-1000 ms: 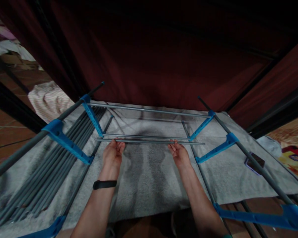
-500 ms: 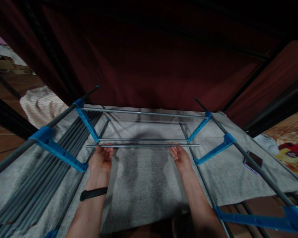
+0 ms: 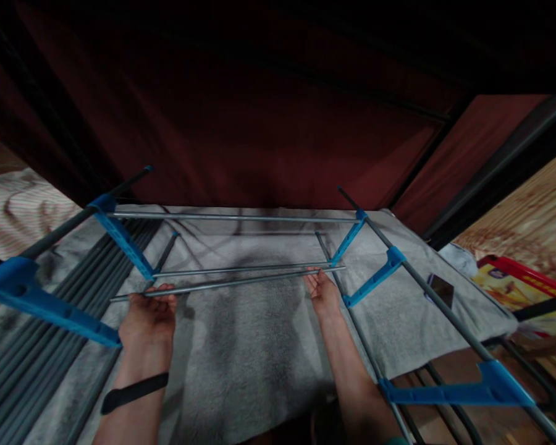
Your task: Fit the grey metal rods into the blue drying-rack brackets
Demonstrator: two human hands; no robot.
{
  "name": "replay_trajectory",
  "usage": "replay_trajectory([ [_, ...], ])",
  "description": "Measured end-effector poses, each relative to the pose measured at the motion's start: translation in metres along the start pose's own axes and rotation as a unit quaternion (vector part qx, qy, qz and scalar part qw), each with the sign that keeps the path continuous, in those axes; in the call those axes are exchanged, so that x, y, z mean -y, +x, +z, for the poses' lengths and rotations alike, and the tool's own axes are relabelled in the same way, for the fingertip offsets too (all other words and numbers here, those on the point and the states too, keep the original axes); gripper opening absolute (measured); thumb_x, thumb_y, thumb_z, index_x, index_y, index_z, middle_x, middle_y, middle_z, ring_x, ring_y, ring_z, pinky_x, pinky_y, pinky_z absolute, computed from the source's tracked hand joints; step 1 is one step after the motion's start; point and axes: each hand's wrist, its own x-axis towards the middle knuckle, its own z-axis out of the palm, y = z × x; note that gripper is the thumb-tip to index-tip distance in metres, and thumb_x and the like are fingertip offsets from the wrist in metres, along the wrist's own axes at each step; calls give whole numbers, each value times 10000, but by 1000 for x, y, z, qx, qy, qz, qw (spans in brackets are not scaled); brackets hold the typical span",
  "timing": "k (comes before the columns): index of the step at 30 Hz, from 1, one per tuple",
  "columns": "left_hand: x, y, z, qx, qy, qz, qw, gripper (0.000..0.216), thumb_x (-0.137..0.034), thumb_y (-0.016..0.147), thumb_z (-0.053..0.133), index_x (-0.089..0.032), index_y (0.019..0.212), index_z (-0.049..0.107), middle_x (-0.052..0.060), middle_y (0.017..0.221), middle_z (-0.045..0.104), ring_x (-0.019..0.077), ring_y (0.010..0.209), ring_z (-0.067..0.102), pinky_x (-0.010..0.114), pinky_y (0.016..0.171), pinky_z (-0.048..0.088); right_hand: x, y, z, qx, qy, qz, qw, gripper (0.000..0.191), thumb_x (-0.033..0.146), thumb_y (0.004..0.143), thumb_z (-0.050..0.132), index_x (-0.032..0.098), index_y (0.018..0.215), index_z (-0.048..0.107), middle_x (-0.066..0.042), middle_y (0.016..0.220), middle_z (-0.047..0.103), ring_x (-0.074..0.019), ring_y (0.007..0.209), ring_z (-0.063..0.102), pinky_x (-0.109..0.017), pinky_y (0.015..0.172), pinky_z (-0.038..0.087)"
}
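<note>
Both my hands hold one thin grey metal rod (image 3: 231, 281) crosswise above a grey towel (image 3: 254, 346). My left hand (image 3: 149, 315), with a black band on the wrist, grips the rod near its left end. My right hand (image 3: 322, 289) grips it near the right end, close to a blue plastic bracket (image 3: 347, 238). The rod slants, its left end nearer to me. Just behind it a second rod (image 3: 241, 269) sits fixed between the blue brackets, and a third rod (image 3: 231, 217) spans the far side of the frame.
Several loose grey rods (image 3: 37, 358) lie on the towel at the left. Grey frame tubes with blue brackets (image 3: 46, 303) run along both sides. A dark phone (image 3: 438, 289) lies on the towel at right. A dark red fabric wall (image 3: 259, 136) stands behind.
My left hand has pulled its end of the rod left and toward me, so the rod now slants. My right hand stayed near the right bracket. The view swung to the right.
</note>
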Motion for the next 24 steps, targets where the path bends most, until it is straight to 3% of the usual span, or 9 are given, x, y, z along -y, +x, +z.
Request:
replay_trajectory([
  [13, -7, 14, -3, -7, -12, 13, 1000, 306, -178, 983, 264, -168, 805, 513, 39, 816, 616, 138, 680, 619, 214, 476, 457, 1, 12, 4, 0, -24, -17, 1000, 132, 295, 900, 670, 208, 809, 629, 7, 717, 716, -117, 658, 700, -228, 661, 610],
  [24, -9, 24, -10, 12, -39, 28, 999, 253, -158, 990, 300, -184, 803, 469, 10, 767, 565, 111, 647, 570, 174, 490, 432, 7, 8, 5, -2, -15, -24, 1000, 153, 225, 954, 538, 207, 847, 646, -19, 801, 756, -126, 736, 729, -253, 718, 614],
])
